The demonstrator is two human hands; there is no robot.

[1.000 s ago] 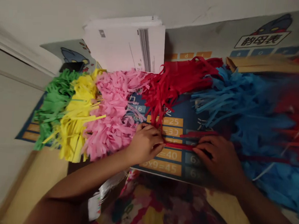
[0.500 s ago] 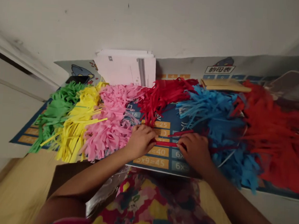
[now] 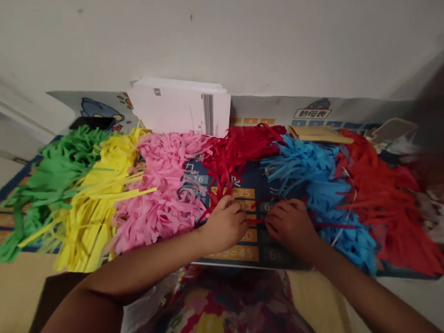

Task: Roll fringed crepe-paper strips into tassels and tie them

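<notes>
My left hand [image 3: 225,223] and my right hand [image 3: 289,227] lie close together on a dark blue printed mat [image 3: 239,251]. Both pinch a thin red paper strip [image 3: 255,221] that runs between their fingertips. Just behind the hands lies a pile of red paper strips [image 3: 238,152]. A pink pile [image 3: 163,182] is left of my left hand, and a blue pile [image 3: 319,188] is right of my right hand.
Further left are yellow [image 3: 99,188] and green [image 3: 50,175] strip piles; a second red pile [image 3: 386,208] lies far right. A stack of white paper [image 3: 180,108] leans on the wall behind. A tan card [image 3: 319,135] lies at the back. Patterned cloth [image 3: 235,309] covers my lap.
My hands have drawn closer together on the red strip, so less of it shows between them. The view has shifted, showing more of the green pile on the left.
</notes>
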